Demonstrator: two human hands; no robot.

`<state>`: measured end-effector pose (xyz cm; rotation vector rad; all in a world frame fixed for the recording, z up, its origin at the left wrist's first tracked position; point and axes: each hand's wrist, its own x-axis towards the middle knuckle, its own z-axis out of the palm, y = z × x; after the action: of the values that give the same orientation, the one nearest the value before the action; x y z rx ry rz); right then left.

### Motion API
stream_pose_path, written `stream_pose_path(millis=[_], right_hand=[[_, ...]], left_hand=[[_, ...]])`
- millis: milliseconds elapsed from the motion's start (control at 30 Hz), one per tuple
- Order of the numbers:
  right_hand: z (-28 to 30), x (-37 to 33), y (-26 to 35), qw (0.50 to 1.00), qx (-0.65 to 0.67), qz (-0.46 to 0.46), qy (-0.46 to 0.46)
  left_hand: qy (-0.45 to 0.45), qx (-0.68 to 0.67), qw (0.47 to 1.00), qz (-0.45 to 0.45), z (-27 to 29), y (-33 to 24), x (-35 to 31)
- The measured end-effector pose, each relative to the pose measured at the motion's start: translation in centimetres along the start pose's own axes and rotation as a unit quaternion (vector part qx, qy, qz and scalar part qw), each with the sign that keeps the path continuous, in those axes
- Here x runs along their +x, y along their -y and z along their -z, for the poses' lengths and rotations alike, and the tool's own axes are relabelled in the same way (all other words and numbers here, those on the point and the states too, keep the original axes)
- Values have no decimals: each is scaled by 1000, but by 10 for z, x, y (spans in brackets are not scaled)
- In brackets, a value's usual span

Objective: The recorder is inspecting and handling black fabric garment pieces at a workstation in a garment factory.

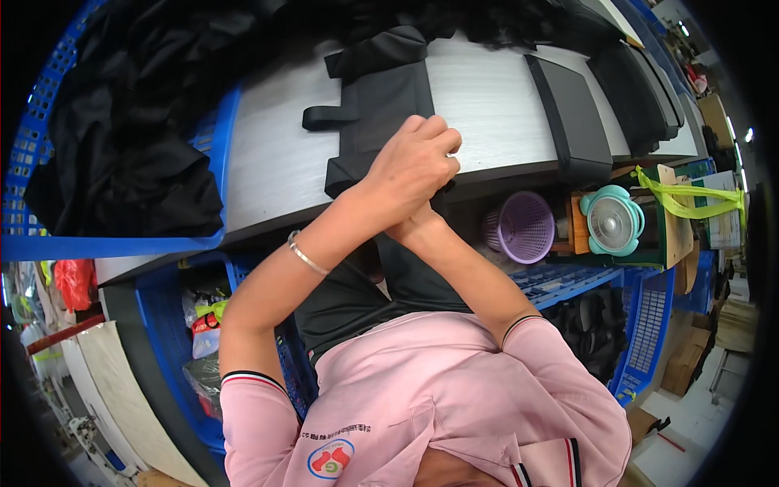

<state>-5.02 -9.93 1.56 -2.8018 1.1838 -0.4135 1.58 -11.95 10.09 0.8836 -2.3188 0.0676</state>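
My left hand (415, 162), with a silver bangle on its wrist, is closed, its fingers curled, above the near edge of the table. Whatever it may hold is hidden. Under its wrist my right hand (416, 222) crosses in, its fingers hidden. Just beyond the hands a black fabric piece (388, 109) lies flat on the grey table (272, 158). It has folded ends and a strap loop (329, 118) sticking out to the left.
Left is a blue crate (130, 246) heaped with black fabric (130, 162). Black panels (576, 109) lie on the table at right. Below the table edge are a purple basket (523, 227) and a small turquoise fan (613, 221). Blue crates (645, 333) stand on both sides of my legs.
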Motion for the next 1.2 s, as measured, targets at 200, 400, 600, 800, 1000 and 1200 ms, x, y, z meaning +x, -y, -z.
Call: stream_pose_path(millis=[200,400,600,800,1000,1200], right_hand=[[-13,-31,-35,995,24,68,-71],[-32,-40,-43,973,59,161,-153],[1,-58,-8,972,-6,213,-102],[12,-57,1,984,166,62,-5],[-13,-79,-10,990,32,96,98],[-16,-95,3,989,98,92,-65]], left_hand=[[47,-32,993,-106,-18,-23,-7],[58,-139,988,21,34,-20,-30],[86,-195,969,126,6,36,-37],[161,71,971,164,7,86,-73],[-132,86,956,249,35,40,-88],[-331,-463,624,536,21,-64,-126]])
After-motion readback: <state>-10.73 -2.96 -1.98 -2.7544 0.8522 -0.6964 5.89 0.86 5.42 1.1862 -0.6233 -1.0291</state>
